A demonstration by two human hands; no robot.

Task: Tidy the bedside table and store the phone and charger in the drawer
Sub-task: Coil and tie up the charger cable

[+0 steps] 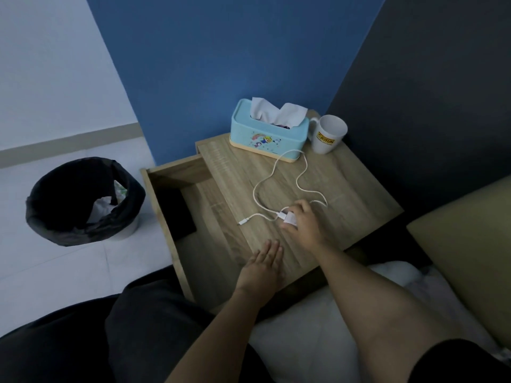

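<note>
Filling the middle of the frame, the counter has its drawer pulled out toward the left, and a dark slab that looks like the phone lies flat inside against the drawer's left wall. Left of that, on the floor, stands a bin lined with a black bag. At the counter's back edge, upper centre, sit a tissue box and, just beside it on the right, a mug. The cable loops loosely across the counter from near the box down to the charger, its free plug lying apart toward the drawer. The right hand is closed around the charger block; the left hand lies flat and released on the counter's near edge, holding nothing. Judging by this, the phone is stored and the charger step is in hand; next the trailing cable needs gathering so it clears the drawer's lip when lowered in.
</note>
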